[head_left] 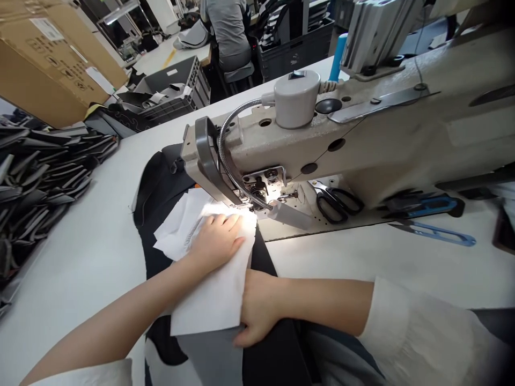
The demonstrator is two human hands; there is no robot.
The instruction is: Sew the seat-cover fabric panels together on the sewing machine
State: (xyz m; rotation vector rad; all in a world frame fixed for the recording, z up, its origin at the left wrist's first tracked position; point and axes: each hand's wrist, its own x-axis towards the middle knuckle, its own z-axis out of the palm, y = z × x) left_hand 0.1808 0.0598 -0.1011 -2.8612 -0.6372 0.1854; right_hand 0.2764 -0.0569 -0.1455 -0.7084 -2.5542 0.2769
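My left hand (219, 238) lies flat, fingers stretched, on a white cloth piece (213, 305), pressing it down just in front of the sewing machine's lit needle area (257, 195). Under this white piece is a dark fabric panel (155, 252) with a grey part (213, 351) nearer to me. My right hand (261, 300) is at the right edge of the white piece. Its thumb points toward me over the layers, while its other fingers are hidden under the cloth. The sewing machine (249, 150) covers the far end of the fabric.
Black-handled scissors (338, 203) and blue thread snips (442, 233) lie right of the needle. Stacked dark cut pieces (44, 182) fill the left side. Behind are a cardboard box (52, 64), a grey crate (197, 80) and a seated person (229, 35).
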